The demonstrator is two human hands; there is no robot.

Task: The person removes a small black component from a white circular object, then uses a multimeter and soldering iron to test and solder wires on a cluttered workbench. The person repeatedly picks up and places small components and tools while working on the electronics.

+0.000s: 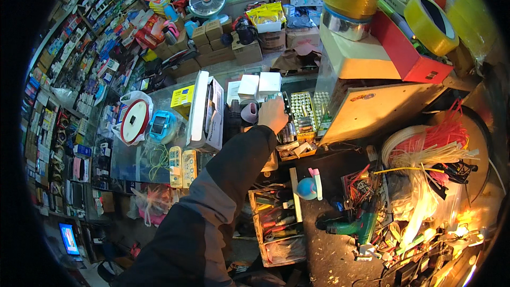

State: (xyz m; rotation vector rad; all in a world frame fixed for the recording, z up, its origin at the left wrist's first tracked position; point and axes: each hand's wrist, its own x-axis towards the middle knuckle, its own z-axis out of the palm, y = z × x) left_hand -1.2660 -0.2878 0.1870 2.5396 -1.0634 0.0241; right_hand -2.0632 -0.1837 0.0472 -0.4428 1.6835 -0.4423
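Note:
My left arm, in a black and grey sleeve, reaches up from the lower left. At its end, my left hand [273, 114] is closed, fingers curled down at the left edge of a yellow-sided box [306, 136]. Whatever is under the fingertips is hidden by the hand. Upright cylinders like batteries [302, 105] stand in rows in that box, with several lying loose at its near end. Just left of the hand is a dark cup-like object with a pale purple-grey opening [249, 111]. Two white boxes [269, 83] stand beyond the hand. My right hand is out of view.
A leaning wooden board [377, 109] borders the boxes on the right. Nearer stand a tool-filled wooden drawer [256, 202] and a green power drill [357, 227]. White cable ties [417, 202] crowd the right; a glass counter [130, 158] lies left.

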